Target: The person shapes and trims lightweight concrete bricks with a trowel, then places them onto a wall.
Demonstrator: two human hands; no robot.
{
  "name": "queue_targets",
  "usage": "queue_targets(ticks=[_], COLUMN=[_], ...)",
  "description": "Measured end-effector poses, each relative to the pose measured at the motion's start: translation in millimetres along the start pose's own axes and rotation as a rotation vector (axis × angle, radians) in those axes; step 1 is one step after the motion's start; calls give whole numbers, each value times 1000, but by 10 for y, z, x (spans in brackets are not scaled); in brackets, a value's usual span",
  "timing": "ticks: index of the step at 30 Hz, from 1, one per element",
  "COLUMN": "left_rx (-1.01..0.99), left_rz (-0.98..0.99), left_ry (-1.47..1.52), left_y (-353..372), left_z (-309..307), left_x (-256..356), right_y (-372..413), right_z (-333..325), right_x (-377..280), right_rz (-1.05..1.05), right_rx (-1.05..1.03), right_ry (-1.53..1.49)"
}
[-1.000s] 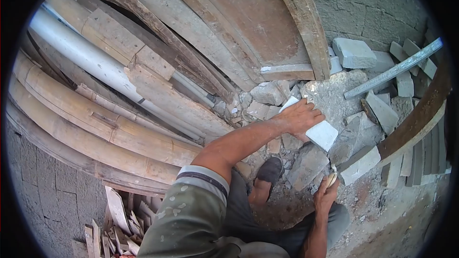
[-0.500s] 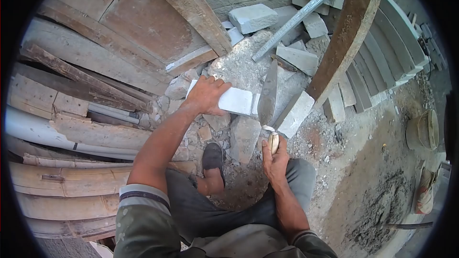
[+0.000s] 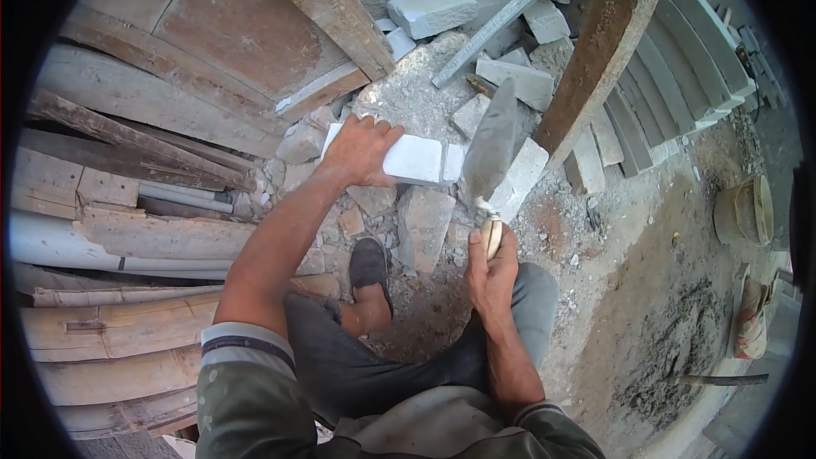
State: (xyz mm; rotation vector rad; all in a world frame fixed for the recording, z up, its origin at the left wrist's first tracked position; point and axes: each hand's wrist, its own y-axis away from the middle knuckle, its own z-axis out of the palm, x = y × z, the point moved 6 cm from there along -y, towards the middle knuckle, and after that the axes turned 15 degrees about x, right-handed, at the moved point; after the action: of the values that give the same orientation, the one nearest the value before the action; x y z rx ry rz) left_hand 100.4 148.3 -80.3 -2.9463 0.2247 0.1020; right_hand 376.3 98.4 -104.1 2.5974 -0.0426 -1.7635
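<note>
My left hand (image 3: 359, 151) grips a pale grey block (image 3: 416, 160) from above and holds it level over a heap of rubble. My right hand (image 3: 491, 265) is closed around the wooden handle of a trowel (image 3: 493, 141), whose blade points up and stands just right of the block's end. My foot in a dark shoe (image 3: 369, 265) rests on the rubble below the block.
Planks and a door panel (image 3: 229, 34) lean at the left, with a white pipe (image 3: 68, 242) and bamboo poles. Broken blocks (image 3: 432, 8) and a metal bar (image 3: 510, 10) lie at the top. A bucket (image 3: 746, 212) and mortar pile (image 3: 680, 348) are at the right.
The view has swung right across the frames. The block stays in my left hand while my right hand has raised the trowel blade beside the block's end.
</note>
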Motion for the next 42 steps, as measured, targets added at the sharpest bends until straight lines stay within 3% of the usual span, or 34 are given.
queue_targets(ticks=[4, 6, 8, 10, 12, 13, 14, 16, 18, 20, 21, 24, 26, 28, 29, 30, 32, 33, 38, 40, 41, 42], left_rx=[52, 27, 5, -29, -16, 6, 0, 45, 33, 41, 33, 2, 29, 41, 58, 62, -31, -37, 16, 22, 30, 38], left_rz=[14, 8, -2, -10, -9, -13, -17, 8, 10, 17, 40, 55, 31, 30, 44, 48, 15, 34, 30, 32, 46, 49], left_ry=[16, 19, 27, 41, 46, 51, 54, 57, 50, 38, 15, -8, -3, 2, -3, -4, 11, 0, 15, 12, 3, 1], left_y=[17, -5, -3, -40, -20, -14, -7, -3, 15, 2, 46, 25, 4, 23, 8, -5, -18, -5, -27, -11, -25, -47], left_z=[-3, 4, 17, 19, 5, -5, 12, 5, 11, 19, 48, 38, 46, 47, 26, 9, 4, 4, 47, 61, 45, 22], left_x=[-8, 2, 43, 11, 7, 2, -4, -4, -5, 11, 22, -17, -37, -27, -25, -9, 10, 27, -15, -13, -16, -20], right_y=[-14, 37, 98, -14, -39, -68, -60, -71, 62, 191, 134, -114, -194, -229, -192, -155, -69, -95, -440, -500, -459, -420], right_z=[-54, 174, 483, 302, 86, -33, -20, -137, 92, 545, 440, 34, -112, -287, -153, -14, 500, 447, -118, -307, -203, -22], right_x=[67, 408, 586, 359, 125, -84, -63, -56, 268, 647, 528, -24, -227, -342, -101, 103, 430, 426, -342, -484, -318, -89], right_rz=[-5, -37, -79, -27, -23, 115, 119, 64, 18, -90, -2, -19, 9, 10, -74, -77, -62, -26, 23, -8, -34, -41], right_rx=[265, 300, -122, -144, -84, -65, -70, 197, 321, -115, -181, -157, -84, 250, 419, 423, -198, -209, -131, 233, 385, 391], right_ry=[-191, -123, 360, 318, 93, -49, -46, -252, -151, 400, 379, 179, 54, -172, -198, -199, 411, 391, 25, -216, -194, -196])
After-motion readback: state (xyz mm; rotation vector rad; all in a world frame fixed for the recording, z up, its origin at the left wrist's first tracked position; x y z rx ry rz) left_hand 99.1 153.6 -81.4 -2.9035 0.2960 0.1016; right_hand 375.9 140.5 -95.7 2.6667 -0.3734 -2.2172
